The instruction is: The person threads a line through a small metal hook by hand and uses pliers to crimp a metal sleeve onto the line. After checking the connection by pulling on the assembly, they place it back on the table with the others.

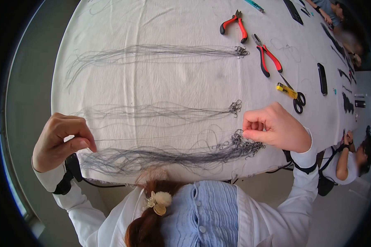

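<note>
A thin pale fishing line [169,136] runs nearly straight between my two hands, above the cloth. My left hand [64,142] pinches its left end between thumb and forefinger. At the other end, my right hand [276,128] is closed with thumb and fingertips together; whatever sits inside the pinch is too small to make out. Below the line lies a thick dark bundle of lines [173,157], with a tangle of small dark hooks [247,144] at its right end. A thinner bundle [169,110] rests just above, its hooks [235,107] near my right hand.
Another bundle [160,50] lies farther up the white tablecloth [111,24]. To the right are red-handled cutters [236,25], red-handled pliers [267,57], a yellow lighter [286,90], black scissors [299,102] and a black phone [322,79]. Other people sit along the right side.
</note>
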`<state>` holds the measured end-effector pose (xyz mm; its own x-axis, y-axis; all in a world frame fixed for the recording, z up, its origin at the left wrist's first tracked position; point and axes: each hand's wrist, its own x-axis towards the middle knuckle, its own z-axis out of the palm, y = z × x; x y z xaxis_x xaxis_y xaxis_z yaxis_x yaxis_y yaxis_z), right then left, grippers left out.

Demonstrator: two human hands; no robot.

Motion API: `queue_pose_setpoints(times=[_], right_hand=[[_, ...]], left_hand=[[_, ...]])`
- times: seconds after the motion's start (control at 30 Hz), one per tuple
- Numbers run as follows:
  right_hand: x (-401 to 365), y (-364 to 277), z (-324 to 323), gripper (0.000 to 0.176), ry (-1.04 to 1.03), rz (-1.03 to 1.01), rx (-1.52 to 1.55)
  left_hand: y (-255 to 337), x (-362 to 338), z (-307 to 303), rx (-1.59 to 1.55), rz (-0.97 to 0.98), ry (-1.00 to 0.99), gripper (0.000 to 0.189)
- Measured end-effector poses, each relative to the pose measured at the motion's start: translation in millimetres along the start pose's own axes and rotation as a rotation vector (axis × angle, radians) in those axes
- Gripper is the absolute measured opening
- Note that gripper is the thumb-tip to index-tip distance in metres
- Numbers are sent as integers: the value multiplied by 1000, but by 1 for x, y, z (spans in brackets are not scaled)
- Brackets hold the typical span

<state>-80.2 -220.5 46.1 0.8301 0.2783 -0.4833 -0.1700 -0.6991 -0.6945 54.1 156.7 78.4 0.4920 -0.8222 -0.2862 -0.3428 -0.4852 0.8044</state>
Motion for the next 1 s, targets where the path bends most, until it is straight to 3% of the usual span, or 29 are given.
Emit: queue_pose_setpoints(times=[0.1,0.17,0.23,0.27,0.53,0.6,0.8,0.93,1.0], right_hand=[[11,11,-10,15,-81,43,-88],[14,20,-9,15,-60,-16,-27],[27,25,-19,14,-172,158,40],[32,30,-20,15,-167,152,23],[50,27,-16,15,-199,121,-165],[47,26,-9,19,-60,-49,-528],[30,22,9,16,235,-156,-777],[21,16,9,13,286,-222,-678],[21,11,9,7,316,-140,-579]], left_hand=[[-28,-23,-16,-29,-27,174,49],[-34,-30,-20,-56,-40,185,45],[-56,-45,-35,-12,-286,231,37],[-65,-46,-36,-11,-318,248,25],[-79,-18,-11,398,-449,340,4],[-86,-17,-7,408,-427,355,3],[-90,-17,-1,384,-433,401,4],[-89,-20,0,308,-463,421,4],[-88,-23,2,295,-464,434,5]])
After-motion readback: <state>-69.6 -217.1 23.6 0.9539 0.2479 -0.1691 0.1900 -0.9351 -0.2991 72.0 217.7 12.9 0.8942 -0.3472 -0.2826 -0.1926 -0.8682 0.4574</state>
